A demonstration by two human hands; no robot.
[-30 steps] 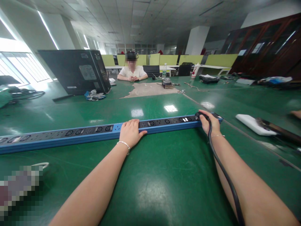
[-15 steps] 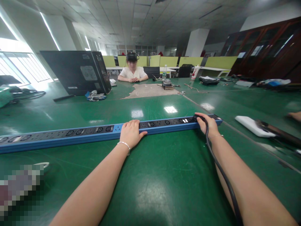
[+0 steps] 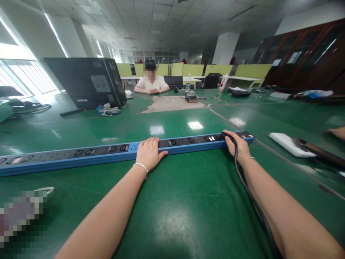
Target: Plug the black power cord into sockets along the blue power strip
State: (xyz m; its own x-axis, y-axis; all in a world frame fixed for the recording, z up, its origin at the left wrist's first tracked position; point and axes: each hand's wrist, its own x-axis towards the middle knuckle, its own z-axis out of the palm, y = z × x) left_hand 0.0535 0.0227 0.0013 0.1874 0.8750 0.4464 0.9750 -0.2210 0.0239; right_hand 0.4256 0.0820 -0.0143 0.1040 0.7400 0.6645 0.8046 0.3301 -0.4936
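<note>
A long blue power strip (image 3: 188,148) with a black socket face lies across the green table in front of me. My left hand (image 3: 148,153) is closed over its middle, fingers across the top and thumb along the near side. Near the strip's right end, my right hand (image 3: 238,144) grips a black plug (image 3: 223,135) at the socket face. The fingers partly cover the plug, so how deep it sits cannot be seen. From it a black cable (image 3: 249,190) runs down beside my right forearm.
A black computer case (image 3: 86,84) and gloves (image 3: 108,109) stand back left. Opposite sits a person (image 3: 151,84). A bottle (image 3: 188,82) and a small device (image 3: 191,96) are beyond the strip. At right lies a white object (image 3: 289,144); a blurred item (image 3: 21,214) is near left.
My right wrist and the cable have shifted slightly while the hand stays on the plug. My left hand keeps its hold, and the power strip looks almost unmoved.
</note>
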